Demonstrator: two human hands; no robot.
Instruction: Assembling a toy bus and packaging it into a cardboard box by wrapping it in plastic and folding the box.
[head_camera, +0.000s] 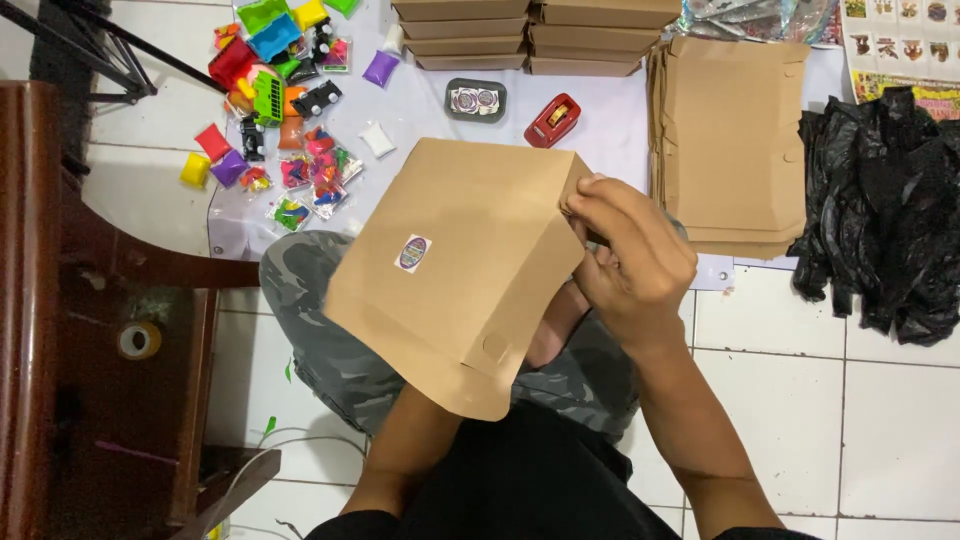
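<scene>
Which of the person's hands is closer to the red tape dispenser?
Right. The right hand grips the cardboard box just below the red tape dispenser; the left hand is hidden behind the box, lower down.

Brown cardboard box (470, 260) with oval sticker (412, 253), flat boxes stacked (735, 150) right

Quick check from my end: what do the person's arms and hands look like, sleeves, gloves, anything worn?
Both forearms are bare, with no gloves. The right hand shows no ring, watch or band that I can see. The left hand is hidden behind the brown box. Dark sleeve edges show at the bottom of the frame, near the elbows.
</scene>
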